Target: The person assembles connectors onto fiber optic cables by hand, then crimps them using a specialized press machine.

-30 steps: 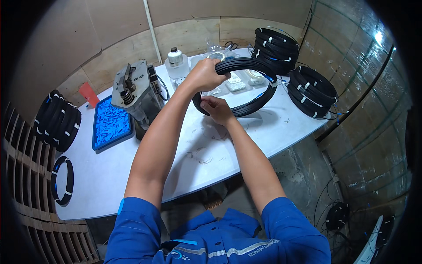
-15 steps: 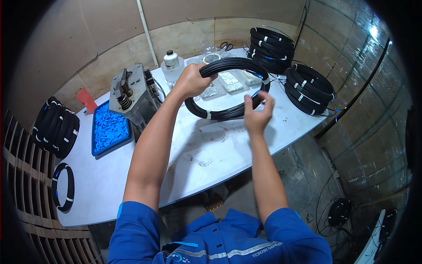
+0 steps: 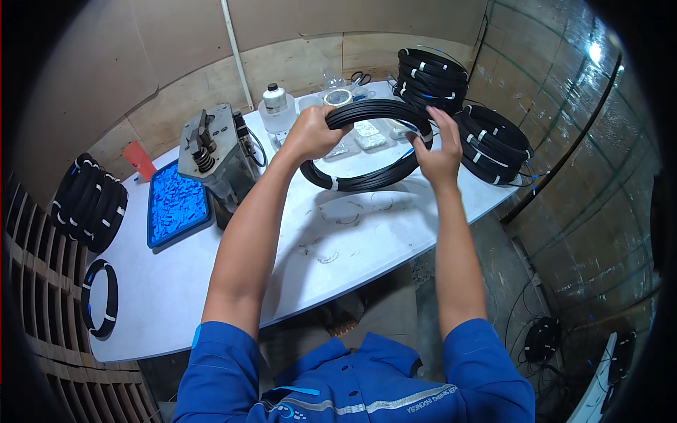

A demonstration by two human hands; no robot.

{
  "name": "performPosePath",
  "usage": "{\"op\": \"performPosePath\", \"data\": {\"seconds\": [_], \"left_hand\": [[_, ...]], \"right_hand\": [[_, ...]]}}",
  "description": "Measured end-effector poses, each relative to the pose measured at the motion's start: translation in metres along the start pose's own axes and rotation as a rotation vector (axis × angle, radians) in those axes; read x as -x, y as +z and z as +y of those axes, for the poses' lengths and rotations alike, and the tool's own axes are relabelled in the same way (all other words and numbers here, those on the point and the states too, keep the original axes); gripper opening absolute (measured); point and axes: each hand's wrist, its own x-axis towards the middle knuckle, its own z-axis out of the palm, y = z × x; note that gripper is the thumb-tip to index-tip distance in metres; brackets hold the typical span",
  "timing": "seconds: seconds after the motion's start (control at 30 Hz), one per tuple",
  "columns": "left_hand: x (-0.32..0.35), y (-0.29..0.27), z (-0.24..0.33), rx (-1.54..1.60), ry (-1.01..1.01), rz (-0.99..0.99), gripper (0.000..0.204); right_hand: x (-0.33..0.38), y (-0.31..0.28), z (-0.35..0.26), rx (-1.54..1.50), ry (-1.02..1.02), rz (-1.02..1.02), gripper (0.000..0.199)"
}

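A coil of black cable (image 3: pixel 374 108), bound with white ties and showing a bit of blue at its right side, is held up over the table. My left hand (image 3: pixel 312 132) is closed round the upper left of the ring. At its right side my right hand (image 3: pixel 441 156) has thumb and fingers apart, with the coil's edge between or just behind them; whether they touch it I cannot tell. Beyond the ring are clear trays of small pale parts (image 3: pixel 369 135), partly hidden by it.
Stacked black coils stand at the far right (image 3: pixel 431 74), right (image 3: pixel 495 144) and left (image 3: pixel 88 204) of the white table (image 3: pixel 338 257). A metal press (image 3: pixel 218 151) is beside a tray of blue pieces (image 3: pixel 156 238). A single coil (image 3: pixel 111 307) lies at the left edge. Bottle (image 3: pixel 275 97) and scissors (image 3: pixel 361 77) are behind.
My right hand has moved right and up along the coil's right side, its fingers spreading more. The coil has tilted slightly in my left hand, which keeps its hold.
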Motion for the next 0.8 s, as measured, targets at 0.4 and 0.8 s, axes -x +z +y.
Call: {"op": "performPosePath", "data": {"seconds": [0.4,0.8], "left_hand": [[0.056,0.043,-0.069,1.261,-0.161,0.164,0.024],[0.045,-0.001,-0.022,0.706,-0.004,0.258,0.034]], "right_hand": [[0.052,0.006,0.024,-0.892,0.908,-0.11,0.041],[0.035,-0.013,0.008,-0.986,0.899,-0.113,0.018]]}}
